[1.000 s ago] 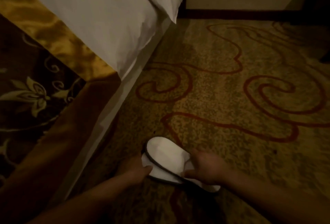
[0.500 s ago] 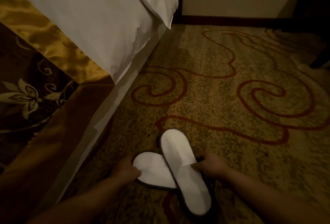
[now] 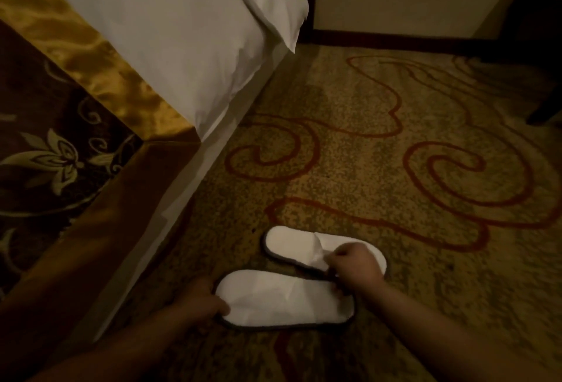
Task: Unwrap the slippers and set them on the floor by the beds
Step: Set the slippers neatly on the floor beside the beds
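Observation:
Two white slippers with dark edging lie side by side on the patterned carpet (image 3: 380, 168), toes pointing left toward the bed. The near slipper (image 3: 282, 301) is held at its toe end by my left hand (image 3: 202, 302), whose fingers curl over the rim. The far slipper (image 3: 293, 244) is pinched at the edge of its upper by my right hand (image 3: 354, 266), which covers its heel part. No wrapper is visible.
The bed (image 3: 158, 56) with white sheets and a gold and brown runner fills the left side, its base running diagonally beside the slippers. A wall with a dark skirting board (image 3: 395, 40) lies at the back. A dark furniture leg (image 3: 544, 113) stands at the right.
The slippers overlapped in a V before. Now they lie apart and parallel, both turned with toes to the left. My right hand shifted from the slipper's side to its upper.

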